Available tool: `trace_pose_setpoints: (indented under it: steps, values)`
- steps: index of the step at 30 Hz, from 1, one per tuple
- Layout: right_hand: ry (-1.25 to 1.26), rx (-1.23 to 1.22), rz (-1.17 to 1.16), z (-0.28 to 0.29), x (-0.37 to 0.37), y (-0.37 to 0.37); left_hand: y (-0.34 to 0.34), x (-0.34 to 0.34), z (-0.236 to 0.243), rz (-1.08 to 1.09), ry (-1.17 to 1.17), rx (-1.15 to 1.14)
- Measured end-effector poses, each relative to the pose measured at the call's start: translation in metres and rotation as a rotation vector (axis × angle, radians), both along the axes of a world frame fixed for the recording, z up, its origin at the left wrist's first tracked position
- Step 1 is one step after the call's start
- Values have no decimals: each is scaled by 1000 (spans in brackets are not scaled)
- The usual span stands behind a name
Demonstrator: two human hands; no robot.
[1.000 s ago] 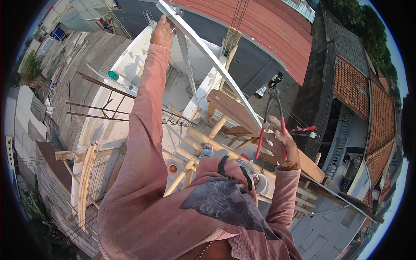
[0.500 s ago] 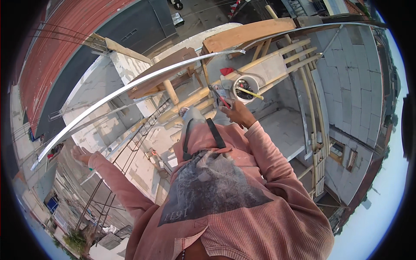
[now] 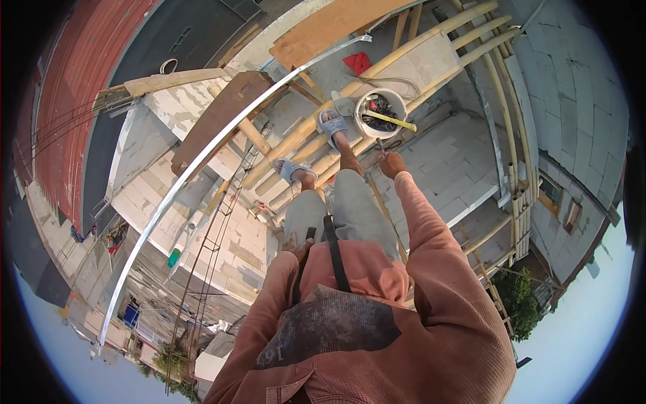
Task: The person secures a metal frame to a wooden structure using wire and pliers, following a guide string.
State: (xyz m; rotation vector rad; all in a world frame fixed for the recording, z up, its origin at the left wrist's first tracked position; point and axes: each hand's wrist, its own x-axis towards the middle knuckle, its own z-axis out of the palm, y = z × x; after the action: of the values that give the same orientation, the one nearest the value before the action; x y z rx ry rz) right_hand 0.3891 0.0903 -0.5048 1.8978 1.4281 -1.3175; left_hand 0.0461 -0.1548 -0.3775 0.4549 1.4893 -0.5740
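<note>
My right hand (image 3: 391, 163) is closed round a pair of snips (image 3: 380, 144), just below the white bucket (image 3: 378, 121); its dark end pokes out beyond my fingers and the handles are hidden. In the bucket lie dark small parts and a yellow bar-shaped tool (image 3: 391, 120) reaching over the rim. At my waist my left hand (image 3: 296, 250) is closed at a black strap (image 3: 310, 233), against the pink shirt and grey shorts. A long, thin, pale metal strip (image 3: 195, 161) arcs across the left side, with neither hand on it.
I stand in sandals (image 3: 288, 168) on yellow bamboo poles (image 3: 330, 149) above a block-walled room. A red cloth (image 3: 357, 62) and a brown board (image 3: 225, 124) lie near. A rebar cage (image 3: 215, 236) runs on the left, and grey block wall (image 3: 572, 87) rises on the right.
My left hand came from beneath the metal strip at the far left in to my waist. My right hand moved right and down, the snips turned away. My legs and sandals came into view.
</note>
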Motion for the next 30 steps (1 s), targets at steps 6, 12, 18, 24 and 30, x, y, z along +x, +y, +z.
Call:
trace_pose_setpoints:
  steps: [6, 12, 18, 24, 30]
  values:
    - [-187, 16, 159, -127, 21, 11, 32, 45, -45, -129, 103, -399]
    - [-232, 242, 96, -202, 13, 54, 40, 67, -86, -413, 113, -434]
    - [-269, 94, 316, -232, 31, 64, 62, 68, -82, -299, 268, -511]
    - [-260, 655, 89, -230, 82, 103, 65, 64, -84, -222, 322, -406]
    - [-342, 525, -37, -277, 178, 147, 57, 57, -87, -130, 365, -285]
